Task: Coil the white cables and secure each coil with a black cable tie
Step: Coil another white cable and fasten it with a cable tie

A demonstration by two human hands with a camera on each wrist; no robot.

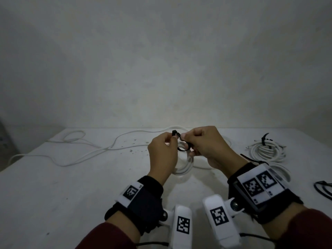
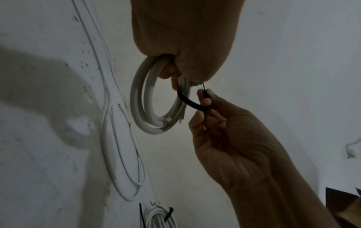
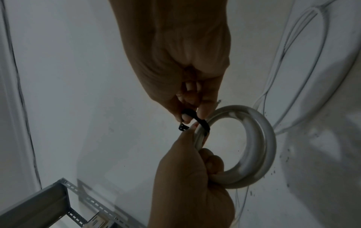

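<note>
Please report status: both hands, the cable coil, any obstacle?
Left hand pinches black cable tie. Right hand grips white coil; tie looped round it, not tight. Loose cable uncoiled. No obstacle.

A small white coil [image 1: 186,164] of a few turns is hanging upright above the table, with a black tie [image 1: 181,143] looping loosely around its top strands. A second coil [image 1: 265,151], already tied, is lying flat at the right. Loose cable [image 1: 71,155] is trailing across the left.
</note>
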